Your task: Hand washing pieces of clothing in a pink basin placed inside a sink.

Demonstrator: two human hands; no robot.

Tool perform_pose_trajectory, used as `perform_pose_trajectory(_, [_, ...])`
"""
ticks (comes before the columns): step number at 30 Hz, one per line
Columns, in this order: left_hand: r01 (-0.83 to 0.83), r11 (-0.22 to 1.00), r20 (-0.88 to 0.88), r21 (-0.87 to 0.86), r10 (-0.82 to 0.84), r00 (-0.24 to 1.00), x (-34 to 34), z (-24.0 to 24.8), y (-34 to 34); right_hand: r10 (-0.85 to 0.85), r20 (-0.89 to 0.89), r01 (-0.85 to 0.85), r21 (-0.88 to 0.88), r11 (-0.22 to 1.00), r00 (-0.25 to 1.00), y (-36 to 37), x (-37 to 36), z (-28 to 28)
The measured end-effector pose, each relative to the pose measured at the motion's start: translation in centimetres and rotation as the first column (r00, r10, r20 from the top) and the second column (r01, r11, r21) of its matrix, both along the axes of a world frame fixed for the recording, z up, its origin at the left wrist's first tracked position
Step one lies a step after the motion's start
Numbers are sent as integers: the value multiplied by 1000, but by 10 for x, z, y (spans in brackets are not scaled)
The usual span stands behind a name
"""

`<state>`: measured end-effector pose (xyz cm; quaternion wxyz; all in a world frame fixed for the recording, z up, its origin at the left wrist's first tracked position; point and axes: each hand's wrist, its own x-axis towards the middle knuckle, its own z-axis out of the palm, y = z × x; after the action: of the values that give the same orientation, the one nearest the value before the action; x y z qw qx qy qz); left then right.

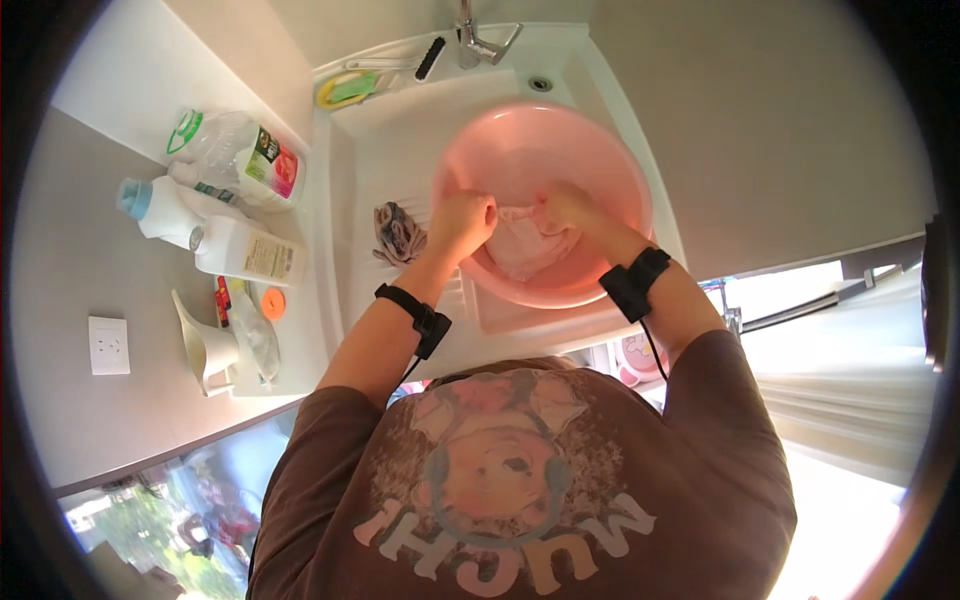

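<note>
A pink plastic basin (540,122) sits in the white laundry sink, and a pale, wet-looking cloth (522,250) hangs inside it. My left hand (466,224), at the basin's left rim, is closed on one side of the cloth. Over the middle of the basin, my right hand (568,212) grips the cloth's other side with curled fingers. The fabric spreads between both fists and sags toward the near part of the basin. What kind of garment it is, I cannot tell. To the left of my left hand, a crumpled patterned cloth (398,234) lies on the ribbed washboard.
Around the sink (345,150) stand a chrome faucet (480,48), a black-bristled brush (430,60) and a yellow soap dish (347,88) with green soap. Several bottles, including a clear jug (235,155) and a white bottle (250,250), line the left ledge beside a white scoop (208,350).
</note>
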<state>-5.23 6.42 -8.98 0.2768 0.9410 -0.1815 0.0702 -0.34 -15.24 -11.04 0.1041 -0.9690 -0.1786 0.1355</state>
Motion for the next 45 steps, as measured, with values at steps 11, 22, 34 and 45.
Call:
perform_pose_trajectory(11, [23, 991, -19, 135, -20, 1000, 0, 6, -7, -247, 176, 191, 285, 940, 953, -26, -9, 19])
perform_pose_trajectory(22, [29, 971, 40, 236, -40, 998, 2, 3, -6, -26, -198, -36, -304, 952, 980, 23, -33, -40])
perform_pose_trajectory(34, [122, 916, -312, -383, -252, 916, 5, 30, -28, -178, -447, 480, 794, 373, 877, -8, -27, 55])
perform_pose_trajectory(45, [101, 953, -166, -285, -153, 974, 12, 46, -46, -431, -118, 386, 690, 612, 895, -21, -55, 92])
